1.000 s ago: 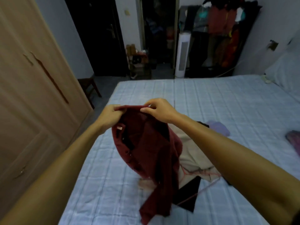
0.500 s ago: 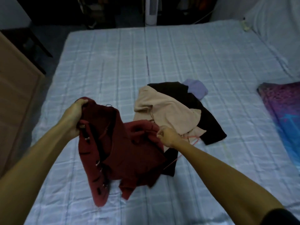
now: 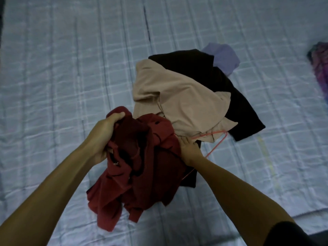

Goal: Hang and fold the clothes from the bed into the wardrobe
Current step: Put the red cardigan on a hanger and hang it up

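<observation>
Dark red garment [image 3: 142, 166], bunched, lower centre of frame, trailing onto the bed [image 3: 53, 68]. Left grip [image 3: 103, 137] clutches its upper left fold; right grip [image 3: 189, 150] pinches its right edge. Beige garment [image 3: 182, 98] lies just beyond, upper right.

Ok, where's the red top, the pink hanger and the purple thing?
red top [image 3: 145, 157], head view, middle of the bunched cloth.
pink hanger [image 3: 216, 145], head view, its thin slanted bar.
purple cloth [image 3: 223, 56], head view, middle of the part that shows.
</observation>
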